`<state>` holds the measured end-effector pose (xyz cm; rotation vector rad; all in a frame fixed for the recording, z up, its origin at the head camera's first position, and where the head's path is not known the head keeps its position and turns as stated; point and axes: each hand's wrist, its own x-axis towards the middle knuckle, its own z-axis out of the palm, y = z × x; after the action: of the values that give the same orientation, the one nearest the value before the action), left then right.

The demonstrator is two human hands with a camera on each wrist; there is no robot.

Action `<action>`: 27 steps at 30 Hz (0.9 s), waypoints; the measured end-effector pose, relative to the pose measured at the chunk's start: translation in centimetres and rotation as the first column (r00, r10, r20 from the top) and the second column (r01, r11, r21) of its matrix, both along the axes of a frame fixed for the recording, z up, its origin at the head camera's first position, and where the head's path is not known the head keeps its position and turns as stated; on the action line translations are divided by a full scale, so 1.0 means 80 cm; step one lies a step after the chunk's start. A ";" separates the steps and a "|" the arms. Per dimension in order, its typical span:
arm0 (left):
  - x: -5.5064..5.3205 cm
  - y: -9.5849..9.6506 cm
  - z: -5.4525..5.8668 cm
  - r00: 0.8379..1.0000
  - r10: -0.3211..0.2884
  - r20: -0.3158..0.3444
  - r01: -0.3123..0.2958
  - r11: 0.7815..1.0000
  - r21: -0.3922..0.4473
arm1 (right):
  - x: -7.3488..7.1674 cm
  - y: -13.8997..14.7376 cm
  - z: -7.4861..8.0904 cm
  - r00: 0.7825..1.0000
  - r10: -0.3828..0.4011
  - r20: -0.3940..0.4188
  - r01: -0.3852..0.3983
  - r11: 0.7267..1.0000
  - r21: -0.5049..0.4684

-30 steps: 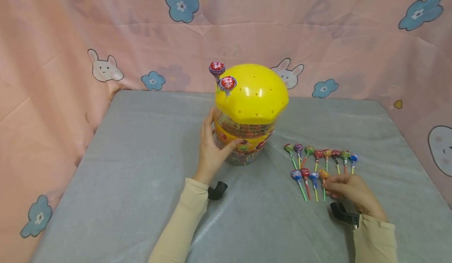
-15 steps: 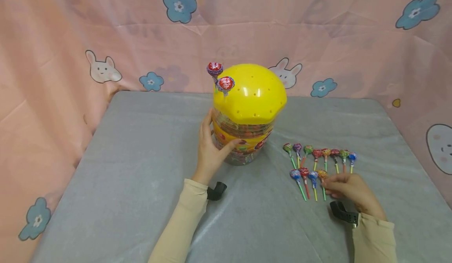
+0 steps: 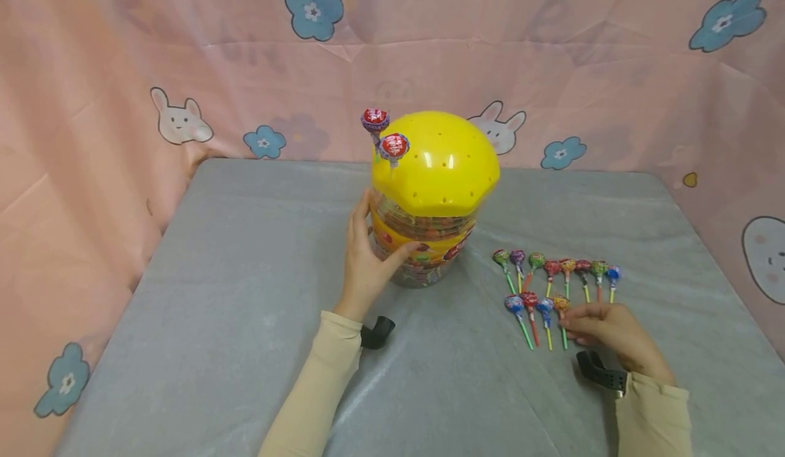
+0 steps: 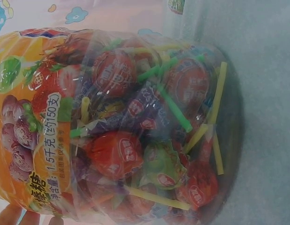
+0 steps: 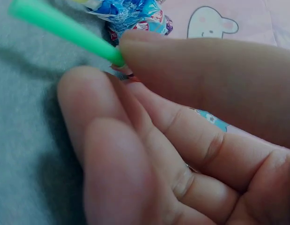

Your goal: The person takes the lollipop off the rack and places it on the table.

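My left hand grips a clear candy jar, thumb across its front label and fingers round its left side. In the left wrist view, wrapped lollipops with coloured sticks fill the jar. Its domed yellow lid has small holes, and two purple-and-red lollipops stand in it at the left. My right hand pinches an orange-wrapped lollipop by its green stick at the right end of the front row. The right wrist view shows that green stick at the thumb tip; the wrapper is mostly hidden there.
Beside the held one lie a blue lollipop, a red one and another blue one. A back row of several lollipops lies behind them on the grey cloth-covered table. A pink patterned curtain hangs around the table.
Almost nothing differs; the whole view shifts very slightly. The green stick's lower end sits a touch further right, and both hands keep their grips.
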<state>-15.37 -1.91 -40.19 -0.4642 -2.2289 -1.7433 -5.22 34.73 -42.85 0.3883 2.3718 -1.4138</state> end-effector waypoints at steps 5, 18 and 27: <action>0.001 0.000 0.000 1.000 -0.007 -0.023 0.007 1.000 0.003 | 0.001 0.001 0.001 1.000 -0.011 0.021 0.011 1.000 0.000; 0.002 0.000 0.001 1.000 -0.009 -0.013 0.009 1.000 0.010 | 0.002 0.004 0.006 1.000 -0.001 -0.017 0.001 1.000 0.005; 0.000 0.000 0.000 1.000 0.001 -0.022 -0.001 1.000 -0.001 | 0.005 -0.004 0.017 0.992 -0.024 -0.126 0.027 0.999 0.021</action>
<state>-15.33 -1.87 -40.18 -0.4802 -2.2140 -1.7283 -4.80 34.44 -41.47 0.3459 2.4933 -1.4635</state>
